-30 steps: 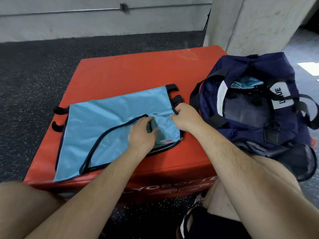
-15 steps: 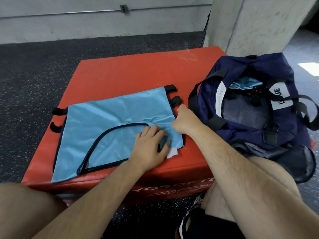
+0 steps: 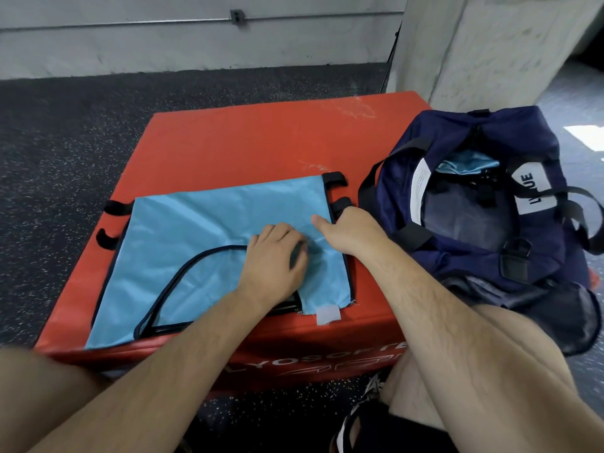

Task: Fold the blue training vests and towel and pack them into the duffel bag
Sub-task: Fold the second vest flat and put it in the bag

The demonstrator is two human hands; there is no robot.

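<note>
A light blue training vest (image 3: 209, 237) with black trim lies spread on the red padded box (image 3: 261, 142). My left hand (image 3: 273, 259) rests palm down on its right part, fingers slightly bent. At the vest's right edge my right hand (image 3: 346, 228) pinches the fabric, thumb on top and fingers curled under the hem. The navy duffel bag (image 3: 483, 204) stands open to the right of the box, with a piece of light blue fabric (image 3: 467, 163) showing inside near its far end.
Black strap loops (image 3: 335, 178) stick out at the vest's corners. A white tag (image 3: 327, 313) hangs at the box's front edge. A concrete pillar (image 3: 474, 44) rises behind the bag. Dark speckled floor surrounds the box; my knees are at the bottom.
The near right flap of the vest has been laid flat toward the front edge. My left hand slid up and right over the fabric. My right hand moved slightly along the right hem.
</note>
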